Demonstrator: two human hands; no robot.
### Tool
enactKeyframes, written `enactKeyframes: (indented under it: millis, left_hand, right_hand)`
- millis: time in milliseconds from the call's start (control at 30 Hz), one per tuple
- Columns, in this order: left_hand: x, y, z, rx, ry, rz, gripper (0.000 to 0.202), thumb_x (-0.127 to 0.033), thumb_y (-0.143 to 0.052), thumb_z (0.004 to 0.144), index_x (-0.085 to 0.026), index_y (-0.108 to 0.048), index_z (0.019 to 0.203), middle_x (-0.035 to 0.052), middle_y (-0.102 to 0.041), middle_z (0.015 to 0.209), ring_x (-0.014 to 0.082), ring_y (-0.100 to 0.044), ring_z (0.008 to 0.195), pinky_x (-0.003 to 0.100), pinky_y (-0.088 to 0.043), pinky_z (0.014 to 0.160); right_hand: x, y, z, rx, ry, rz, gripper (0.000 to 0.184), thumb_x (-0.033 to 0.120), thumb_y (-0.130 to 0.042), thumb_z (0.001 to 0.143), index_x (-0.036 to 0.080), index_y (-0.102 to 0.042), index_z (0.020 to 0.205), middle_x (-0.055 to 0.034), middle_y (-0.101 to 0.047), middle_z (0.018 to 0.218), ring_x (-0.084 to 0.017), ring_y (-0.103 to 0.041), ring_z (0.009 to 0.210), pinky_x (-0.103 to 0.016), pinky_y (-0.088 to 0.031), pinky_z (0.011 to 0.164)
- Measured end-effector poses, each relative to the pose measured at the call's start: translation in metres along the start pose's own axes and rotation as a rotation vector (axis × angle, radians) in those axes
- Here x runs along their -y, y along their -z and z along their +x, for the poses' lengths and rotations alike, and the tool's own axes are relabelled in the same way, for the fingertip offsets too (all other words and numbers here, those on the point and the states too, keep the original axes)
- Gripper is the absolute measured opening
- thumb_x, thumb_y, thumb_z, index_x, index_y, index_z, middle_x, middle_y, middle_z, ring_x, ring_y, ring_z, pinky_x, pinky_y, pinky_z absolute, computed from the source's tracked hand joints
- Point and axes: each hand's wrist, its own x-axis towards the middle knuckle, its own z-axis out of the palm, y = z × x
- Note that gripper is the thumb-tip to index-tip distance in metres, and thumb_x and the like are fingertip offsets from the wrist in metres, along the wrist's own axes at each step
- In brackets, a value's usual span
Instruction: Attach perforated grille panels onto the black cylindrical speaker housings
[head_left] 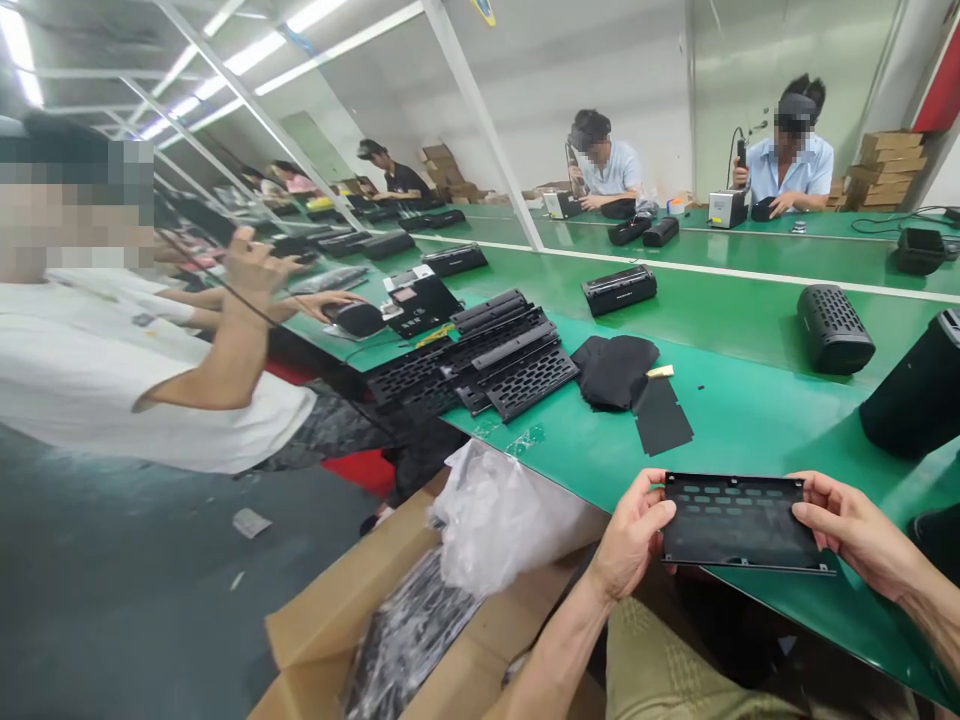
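Left grip [634,535] and right grip [855,530] clench a black perforated panel [739,520]. A slip could drop it past the surface's [757,450] edge.

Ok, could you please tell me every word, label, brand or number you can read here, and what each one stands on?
Nothing can be read.
White printed card on a black case: too small and blurred to read.
Yellow sign on the ceiling: too blurred to read.
Black perforated metal plate: no text visible.

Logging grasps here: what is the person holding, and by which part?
A black perforated panel, held by its two short edges: left hand on one, right hand on the other.
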Motion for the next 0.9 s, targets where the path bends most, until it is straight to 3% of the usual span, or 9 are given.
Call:
enactKeyframes:
  millis: [300,500,667,900]
  left_hand:
    - [0.007,-0.003,0.002,-0.007,-0.008,-0.021,0.053,-0.053,-0.083,0.078,-0.022,-0.055,0.111,-0.0032,-0.065,0.082,0.0089,-0.056,0.049,0.021,-0.049,0.040]
    - [0.012,-0.005,0.004,-0.002,-0.022,-0.017,0.056,-0.055,-0.084,0.077,-0.022,-0.055,0.111,-0.0031,-0.064,0.083,0.0098,-0.056,0.048,0.022,-0.049,0.034]
    - [0.014,-0.004,0.004,-0.003,-0.021,-0.040,0.054,-0.052,-0.084,0.078,-0.021,-0.054,0.110,-0.0018,-0.065,0.085,0.0101,-0.057,0.049,0.022,-0.050,0.034]
    - [0.015,-0.004,0.002,0.019,-0.006,-0.067,0.047,-0.036,-0.079,0.077,-0.020,-0.052,0.112,-0.0004,-0.065,0.091,0.0100,-0.057,0.051,0.022,-0.049,0.033]
  right_hand:
    - [-0.003,0.001,-0.007,-0.048,0.011,0.067,0.052,0.057,-0.098,0.065,0.019,-0.073,0.090,0.0038,-0.054,0.069,-0.008,-0.040,0.055,-0.020,-0.035,0.050]
    - [-0.001,0.002,-0.008,-0.055,0.006,0.023,0.058,0.066,-0.095,0.064,0.019,-0.072,0.087,0.0040,-0.052,0.067,-0.007,-0.040,0.054,-0.019,-0.031,0.049]
    - [0.003,0.003,-0.010,-0.069,0.001,-0.018,0.061,0.068,-0.095,0.062,0.019,-0.070,0.088,0.0035,-0.052,0.069,-0.009,-0.040,0.057,-0.021,-0.033,0.050]
    - [-0.001,0.007,-0.012,-0.068,0.009,-0.067,0.060,0.067,-0.095,0.062,0.020,-0.068,0.086,0.0043,-0.048,0.071,-0.010,-0.041,0.060,-0.021,-0.035,0.052]
